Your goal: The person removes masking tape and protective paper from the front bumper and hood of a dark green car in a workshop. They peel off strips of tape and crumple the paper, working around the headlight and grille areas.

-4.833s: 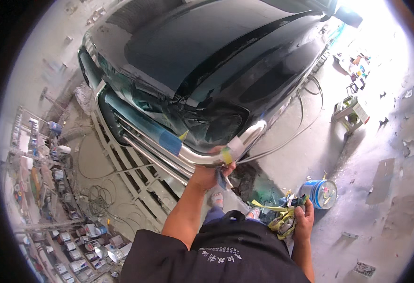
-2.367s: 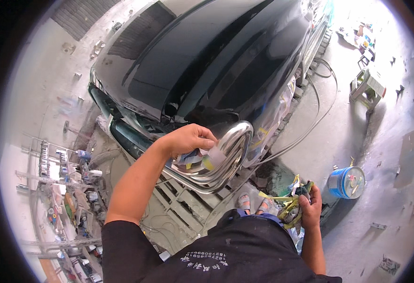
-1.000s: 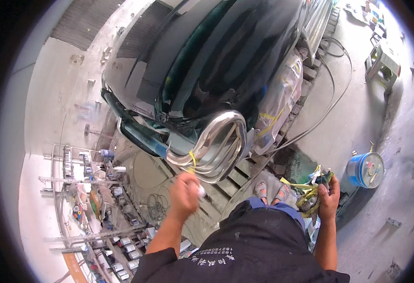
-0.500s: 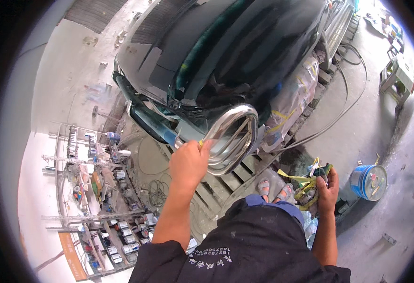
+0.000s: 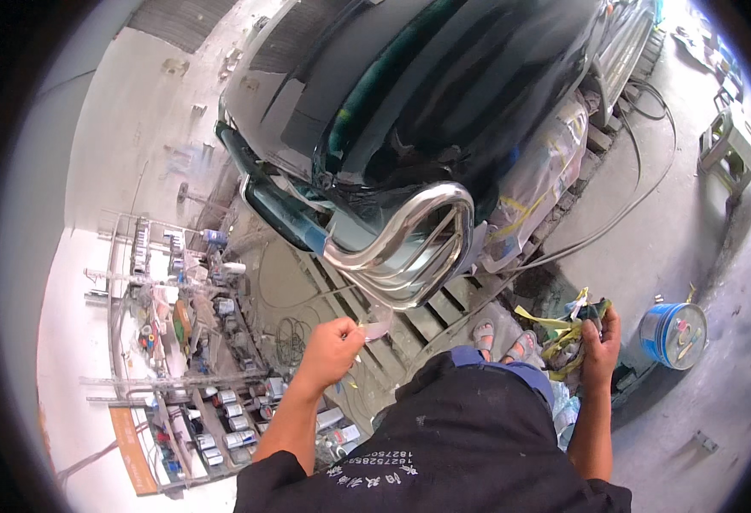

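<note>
My left hand (image 5: pixel 332 349) is closed in a pinch on a short pale strip of tape (image 5: pixel 377 330), just on the near side of the chrome bumper bar (image 5: pixel 392 248) and apart from it. The strip curls toward the bar's lower edge. The bar loops across the end of a glossy dark green vehicle (image 5: pixel 444 94). Over to the right, my right hand (image 5: pixel 599 349) is closed on a crumpled bundle of used masking tape (image 5: pixel 563 338), yellow and dark green with loose ends hanging. Some of the bundle lies hidden behind my fingers.
Paint cans and tools crowd a metal rack (image 5: pixel 221 410) at left. A blue bucket (image 5: pixel 673 335) stands right of my right hand, and a plastic stool (image 5: pixel 730 150) farther off. Hoses (image 5: pixel 597 229) run over the floor beside a slatted grating (image 5: pixel 427 321). Plastic sheeting (image 5: pixel 536 192) covers the vehicle's side.
My left hand has come away from the chrome bar, moving toward me and slightly left, and a strip of tape now shows in it. My right hand still holds its bundle.
</note>
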Demonstrator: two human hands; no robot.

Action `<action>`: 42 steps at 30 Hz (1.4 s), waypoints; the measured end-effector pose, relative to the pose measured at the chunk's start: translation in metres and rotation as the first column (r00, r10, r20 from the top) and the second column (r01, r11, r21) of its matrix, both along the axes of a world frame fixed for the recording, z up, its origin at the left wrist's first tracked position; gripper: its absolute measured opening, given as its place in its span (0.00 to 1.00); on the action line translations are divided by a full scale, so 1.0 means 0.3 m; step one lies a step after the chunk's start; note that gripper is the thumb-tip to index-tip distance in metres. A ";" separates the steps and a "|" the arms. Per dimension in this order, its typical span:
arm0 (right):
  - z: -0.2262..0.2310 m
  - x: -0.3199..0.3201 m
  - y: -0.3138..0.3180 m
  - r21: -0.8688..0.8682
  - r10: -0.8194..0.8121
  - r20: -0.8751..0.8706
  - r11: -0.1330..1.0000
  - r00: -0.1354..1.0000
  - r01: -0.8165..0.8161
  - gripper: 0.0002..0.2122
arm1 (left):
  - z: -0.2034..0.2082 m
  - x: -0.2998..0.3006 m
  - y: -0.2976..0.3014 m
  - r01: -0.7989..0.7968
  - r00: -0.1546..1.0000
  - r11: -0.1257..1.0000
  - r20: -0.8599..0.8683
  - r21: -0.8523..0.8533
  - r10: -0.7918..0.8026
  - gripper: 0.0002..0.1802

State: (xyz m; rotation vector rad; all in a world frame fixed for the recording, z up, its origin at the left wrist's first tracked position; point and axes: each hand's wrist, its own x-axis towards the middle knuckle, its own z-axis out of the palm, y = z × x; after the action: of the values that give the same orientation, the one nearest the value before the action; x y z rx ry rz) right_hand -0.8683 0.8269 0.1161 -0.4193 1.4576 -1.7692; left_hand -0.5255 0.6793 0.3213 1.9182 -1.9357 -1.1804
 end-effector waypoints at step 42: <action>0.496 1.295 -0.245 0.013 0.222 -0.872 0.901 0.436 -0.433 0.51 | -0.191 0.519 -0.016 0.402 0.110 0.811 -0.901 0.426 0.419 0.42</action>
State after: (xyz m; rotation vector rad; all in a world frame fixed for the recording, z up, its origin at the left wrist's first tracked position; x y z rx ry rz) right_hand -0.4797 0.7535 0.2649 -1.8161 1.6266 -1.3933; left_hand -0.3696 0.6746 0.2641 0.5397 -0.6844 -2.3864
